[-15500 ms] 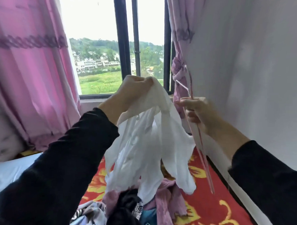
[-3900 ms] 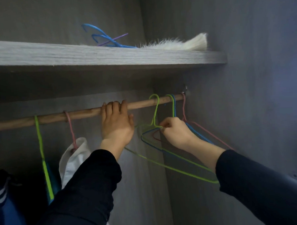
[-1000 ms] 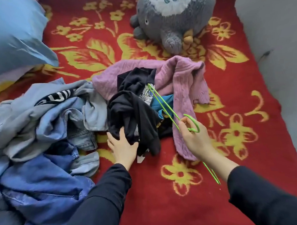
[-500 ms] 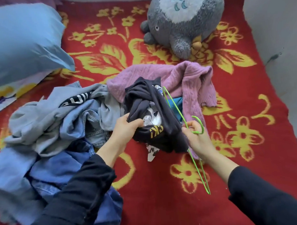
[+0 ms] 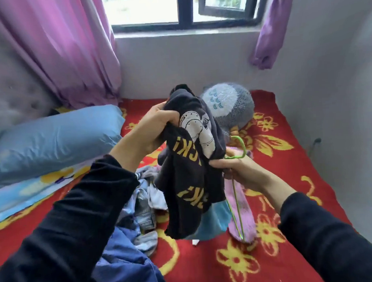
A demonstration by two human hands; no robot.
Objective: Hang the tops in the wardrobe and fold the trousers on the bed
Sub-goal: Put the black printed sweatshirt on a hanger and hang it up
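Two hands are being used at once on a single garment: the black top (image 5: 189, 179) is being held up above the bed (image 5: 288, 162), bunched, with its upper part being gripped in the curled fingers of the left hand (image 5: 156, 125) and its middle being pinched by the right hand (image 5: 239, 170), in which the thin green hanger (image 5: 237, 204) is also being clasped. Trouble is being invited chiefly by that double load: with wire and cloth being shared by one hand, the hanger is likely to be let slip, or its hook to be snagged in the folds, while an opening is being sought. Because the top is being held crumpled, neck and hem are not being told apart easily, and the hanger may be threaded through a sleeve instead. Pale teal cloth (image 5: 214, 222) is being seen at the lower edge; whether it is being dragged up or merely lying behind cannot be told. The top is being shown as soft, limp jersey, matt black, creased, with a white printed figure and yellow lettering. The hanger is being shown as slim, smooth wire with a rounded hook. Below, a ribbed pink knit (image 5: 245, 219) and a heap of stiffer blue denim (image 5: 122, 267) are being left lying on the bed, whose fuzzy red cover is being patterned by yellow flowers.
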